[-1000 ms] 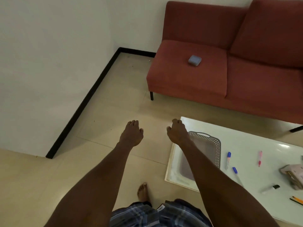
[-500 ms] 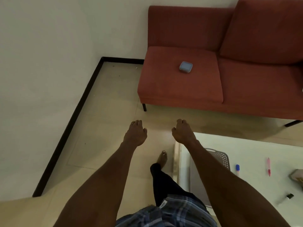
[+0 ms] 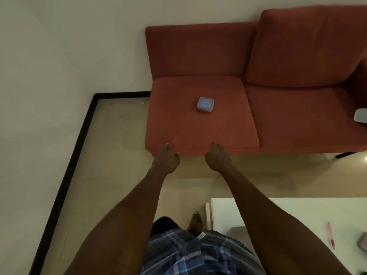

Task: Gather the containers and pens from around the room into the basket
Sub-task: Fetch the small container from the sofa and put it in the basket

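Note:
A small square container with a blue lid (image 3: 205, 104) lies on the left seat cushion of the red sofa (image 3: 278, 62). My left hand (image 3: 166, 160) and my right hand (image 3: 218, 157) are stretched forward over the cushion's front edge, both empty with fingers loosely apart, well short of the container. At the frame's right edge a second grey-lidded container (image 3: 361, 115) shows partly on the sofa. A pink pen (image 3: 331, 237) lies on the white table (image 3: 309, 213) at lower right. The basket is almost wholly hidden behind my right forearm.
A black skirting board (image 3: 67, 171) runs along the wall on the left, with bare tiled floor (image 3: 111, 155) between it and the sofa. The table's corner is close to my right leg. A pale object (image 3: 362, 242) sits at the table's right edge.
I have stepped closer to the sofa. The container and sofa now sit lower and larger in view, the table and basket have slid down and out, and a second container appeared at right.

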